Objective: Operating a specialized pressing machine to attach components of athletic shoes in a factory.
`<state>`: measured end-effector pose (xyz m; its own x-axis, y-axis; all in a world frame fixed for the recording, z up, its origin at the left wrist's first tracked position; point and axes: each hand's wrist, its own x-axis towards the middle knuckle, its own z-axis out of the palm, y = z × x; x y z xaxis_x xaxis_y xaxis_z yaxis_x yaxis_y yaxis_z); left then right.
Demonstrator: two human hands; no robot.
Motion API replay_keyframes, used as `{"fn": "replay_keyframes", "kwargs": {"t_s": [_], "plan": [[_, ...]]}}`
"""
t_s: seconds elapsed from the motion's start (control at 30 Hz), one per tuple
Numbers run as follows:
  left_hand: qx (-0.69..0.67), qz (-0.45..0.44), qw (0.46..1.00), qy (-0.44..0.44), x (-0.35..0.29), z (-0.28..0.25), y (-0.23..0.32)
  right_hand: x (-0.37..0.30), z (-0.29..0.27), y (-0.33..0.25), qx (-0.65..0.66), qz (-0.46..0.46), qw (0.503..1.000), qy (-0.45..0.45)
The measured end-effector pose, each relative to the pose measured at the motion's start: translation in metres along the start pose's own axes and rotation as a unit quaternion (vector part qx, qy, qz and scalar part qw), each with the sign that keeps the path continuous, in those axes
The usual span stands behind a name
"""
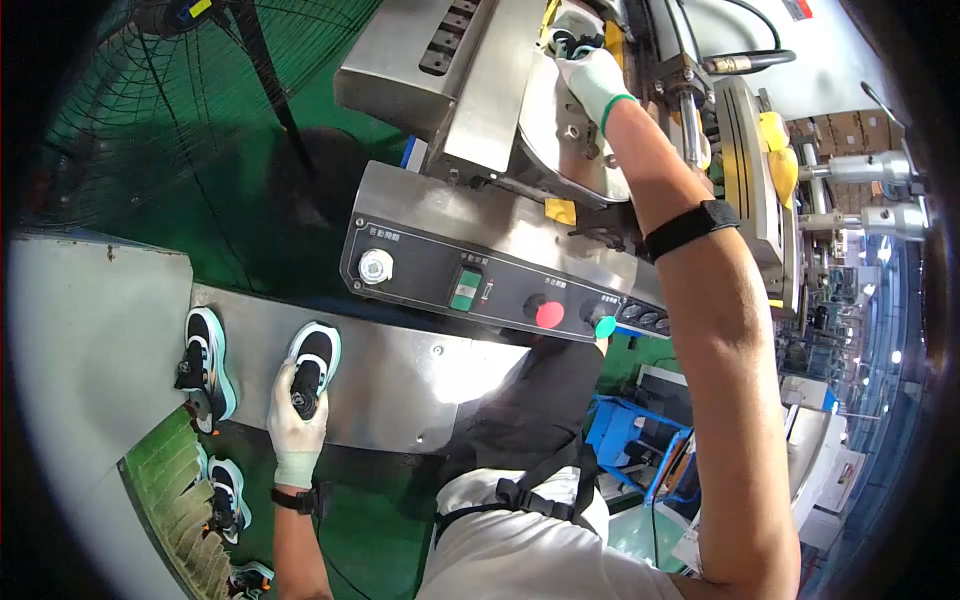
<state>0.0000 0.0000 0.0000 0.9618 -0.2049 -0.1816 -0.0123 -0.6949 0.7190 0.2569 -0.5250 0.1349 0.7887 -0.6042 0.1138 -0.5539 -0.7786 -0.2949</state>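
My left hand (298, 425), in a white glove, grips the heel end of a sneaker (315, 355) with a black upper, white trim and pale teal sole. Its toe points away from me over a steel shelf. My right hand (592, 78), gloved in white with a green cuff, reaches far forward into a steel machine (480, 130). Its fingers close on another dark sneaker (572, 42) between yellow parts; much of that shoe is hidden. A similar sneaker (206, 365) lies at the left end of the shelf (390, 385).
A control panel (450, 285) with red and green buttons spans the machine's front. More sneakers (228, 500) sit on a green fringed conveyor (170, 480) at lower left. A large caged fan (200, 110) stands at upper left. Blue crate (635, 440) at right.
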Motion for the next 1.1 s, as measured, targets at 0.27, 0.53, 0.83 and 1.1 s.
{"fn": "replay_keyframes", "kwargs": {"t_s": [0.27, 0.53, 0.83, 1.1], "plan": [[0.011, 0.048, 0.995, 0.082, -0.002, 0.014, -0.007, 0.049, 0.019, 0.02, 0.069, 0.036, 0.997, 0.021], [-0.046, 0.002, 0.997, 0.068, 0.001, 0.017, 0.005, -0.054, -0.062, -0.01, 0.24, -0.163, 0.957, 0.013], [-0.449, -0.175, 0.873, 0.078, -0.031, 0.066, 0.064, -0.345, -0.053, 0.15, 0.166, -0.258, 0.95, 0.055], [-0.017, 0.116, 0.993, -0.027, -0.04, 0.038, 0.022, -0.376, -0.045, 0.19, 0.012, -0.229, 0.971, -0.062]]}}
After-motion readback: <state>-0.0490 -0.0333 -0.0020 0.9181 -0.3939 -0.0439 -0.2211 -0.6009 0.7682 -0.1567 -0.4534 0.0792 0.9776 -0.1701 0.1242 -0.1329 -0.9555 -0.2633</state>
